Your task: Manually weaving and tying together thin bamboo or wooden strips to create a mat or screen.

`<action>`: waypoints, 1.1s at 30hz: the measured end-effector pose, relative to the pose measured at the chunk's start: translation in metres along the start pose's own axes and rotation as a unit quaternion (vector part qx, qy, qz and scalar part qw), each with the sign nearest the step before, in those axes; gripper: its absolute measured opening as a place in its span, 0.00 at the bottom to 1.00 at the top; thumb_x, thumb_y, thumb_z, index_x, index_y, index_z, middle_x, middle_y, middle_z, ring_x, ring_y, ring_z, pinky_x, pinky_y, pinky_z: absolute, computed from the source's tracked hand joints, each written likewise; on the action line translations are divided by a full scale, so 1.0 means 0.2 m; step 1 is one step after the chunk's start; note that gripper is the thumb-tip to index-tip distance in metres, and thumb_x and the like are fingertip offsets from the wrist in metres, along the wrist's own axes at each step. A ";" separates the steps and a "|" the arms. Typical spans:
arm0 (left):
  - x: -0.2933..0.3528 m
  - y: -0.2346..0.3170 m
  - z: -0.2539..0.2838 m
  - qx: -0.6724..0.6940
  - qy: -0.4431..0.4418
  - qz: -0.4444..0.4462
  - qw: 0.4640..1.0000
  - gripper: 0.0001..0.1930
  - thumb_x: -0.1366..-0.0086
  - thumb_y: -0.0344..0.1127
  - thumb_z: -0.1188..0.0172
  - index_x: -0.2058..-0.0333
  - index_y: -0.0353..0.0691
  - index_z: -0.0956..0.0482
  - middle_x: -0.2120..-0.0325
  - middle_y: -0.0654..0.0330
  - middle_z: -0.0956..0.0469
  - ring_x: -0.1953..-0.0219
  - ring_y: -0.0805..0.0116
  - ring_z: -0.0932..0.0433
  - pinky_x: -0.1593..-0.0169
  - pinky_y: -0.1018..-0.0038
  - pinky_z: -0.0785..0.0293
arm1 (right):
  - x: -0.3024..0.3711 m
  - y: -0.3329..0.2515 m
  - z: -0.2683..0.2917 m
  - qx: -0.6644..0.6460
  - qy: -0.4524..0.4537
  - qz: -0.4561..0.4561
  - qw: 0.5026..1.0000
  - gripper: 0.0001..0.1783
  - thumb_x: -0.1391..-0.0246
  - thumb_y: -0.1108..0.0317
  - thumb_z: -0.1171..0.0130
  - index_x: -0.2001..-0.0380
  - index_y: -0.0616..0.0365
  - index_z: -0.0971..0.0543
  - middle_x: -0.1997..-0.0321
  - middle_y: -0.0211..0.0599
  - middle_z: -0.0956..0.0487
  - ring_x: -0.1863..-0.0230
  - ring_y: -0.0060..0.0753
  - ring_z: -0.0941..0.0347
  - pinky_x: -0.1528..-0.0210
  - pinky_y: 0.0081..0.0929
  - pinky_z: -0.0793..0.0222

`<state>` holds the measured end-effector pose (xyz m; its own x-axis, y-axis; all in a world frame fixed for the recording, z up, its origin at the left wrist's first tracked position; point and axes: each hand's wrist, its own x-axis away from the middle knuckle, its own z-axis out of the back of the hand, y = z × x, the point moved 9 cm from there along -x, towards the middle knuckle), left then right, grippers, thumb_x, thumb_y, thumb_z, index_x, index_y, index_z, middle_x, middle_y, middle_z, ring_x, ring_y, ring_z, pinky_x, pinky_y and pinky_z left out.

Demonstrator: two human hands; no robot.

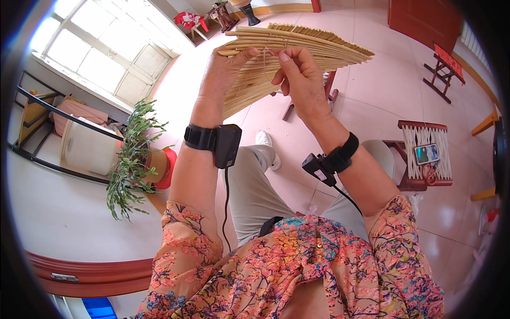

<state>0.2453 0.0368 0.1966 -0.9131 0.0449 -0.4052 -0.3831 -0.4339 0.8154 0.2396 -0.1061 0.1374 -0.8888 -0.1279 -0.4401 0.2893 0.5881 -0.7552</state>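
A mat of pale yellow stalks (313, 45), laid side by side and bound in a fan-like sheet, is held up in front of me. My left hand (223, 72) grips its left edge, with the thumb over the front stalks and the other fingers hidden behind. A thin thread (265, 66) hangs in a loop across the stalks. My right hand (304, 77) is against the front of the mat, thumb and forefinger pinched on the thread near the upper stalks. Whether a needle is in that pinch cannot be made out.
A folding stool (425, 133) with a woven cord seat stands at the right, a phone (426, 154) on it. At the left are a potted plant (158, 165) and a black metal rack (69, 117). A red-topped stool (449, 61) stands farther right.
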 end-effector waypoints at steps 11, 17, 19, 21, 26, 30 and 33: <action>0.01 0.00 0.00 0.041 0.019 -0.017 0.999 0.21 0.51 0.46 0.32 0.64 0.36 0.21 0.71 0.62 0.21 0.69 0.75 0.26 0.63 0.76 0.29 | 0.01 -0.03 -0.02 0.013 -0.008 0.029 0.999 0.05 0.41 0.69 0.52 0.66 0.59 0.32 0.60 0.33 0.23 0.79 0.14 0.32 0.86 0.11 0.42; 0.01 -0.01 -0.01 0.044 0.001 0.010 0.999 0.24 0.52 0.45 0.30 0.59 0.37 0.24 0.65 0.63 0.22 0.62 0.74 0.27 0.56 0.76 0.32 | 0.00 -0.04 -0.02 0.009 -0.019 0.039 0.999 0.05 0.42 0.69 0.52 0.66 0.59 0.31 0.64 0.30 0.23 0.79 0.14 0.31 0.86 0.11 0.42; 0.01 0.00 -0.01 0.032 0.002 0.009 0.999 0.24 0.52 0.45 0.30 0.59 0.37 0.24 0.65 0.63 0.22 0.62 0.75 0.27 0.56 0.76 0.32 | -0.01 -0.03 -0.02 0.022 -0.019 0.043 0.999 0.06 0.42 0.68 0.51 0.65 0.59 0.30 0.67 0.28 0.24 0.78 0.14 0.30 0.85 0.11 0.42; 0.01 0.00 0.00 0.026 -0.001 0.007 1.000 0.24 0.52 0.45 0.30 0.59 0.37 0.24 0.65 0.63 0.22 0.62 0.74 0.27 0.55 0.77 0.32 | -0.01 -0.04 -0.02 0.049 -0.032 0.038 0.998 0.07 0.41 0.66 0.52 0.66 0.58 0.30 0.63 0.29 0.23 0.78 0.12 0.31 0.85 0.09 0.42; 0.02 0.00 -0.02 0.060 -0.013 0.025 0.998 0.24 0.55 0.41 0.28 0.60 0.37 0.23 0.65 0.62 0.22 0.62 0.74 0.26 0.55 0.76 0.31 | -0.04 -0.04 -0.01 0.073 -0.041 0.045 0.995 0.08 0.40 0.64 0.53 0.67 0.56 0.31 0.59 0.32 0.23 0.78 0.09 0.32 0.85 0.07 0.44; 0.00 -0.04 -0.01 0.075 -0.021 0.045 0.996 0.22 0.56 0.33 0.28 0.60 0.37 0.24 0.66 0.61 0.21 0.65 0.73 0.23 0.59 0.77 0.27 | -0.04 -0.05 -0.03 0.054 -0.037 0.040 0.997 0.06 0.41 0.67 0.52 0.67 0.58 0.30 0.68 0.30 0.25 0.78 0.12 0.31 0.84 0.09 0.44; 0.00 -0.03 -0.03 0.075 -0.018 0.061 0.995 0.21 0.56 0.29 0.29 0.61 0.36 0.24 0.67 0.60 0.21 0.67 0.73 0.23 0.62 0.77 0.25 | -0.04 -0.06 -0.02 0.054 -0.034 0.046 0.997 0.06 0.41 0.67 0.52 0.67 0.58 0.30 0.68 0.30 0.25 0.78 0.13 0.30 0.84 0.09 0.44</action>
<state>0.2471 0.0345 0.1899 -0.9575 0.0329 -0.2865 -0.2830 -0.2988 0.9114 0.2427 -0.1099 0.1524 -0.8316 -0.1334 -0.5391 0.4083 0.5111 -0.7564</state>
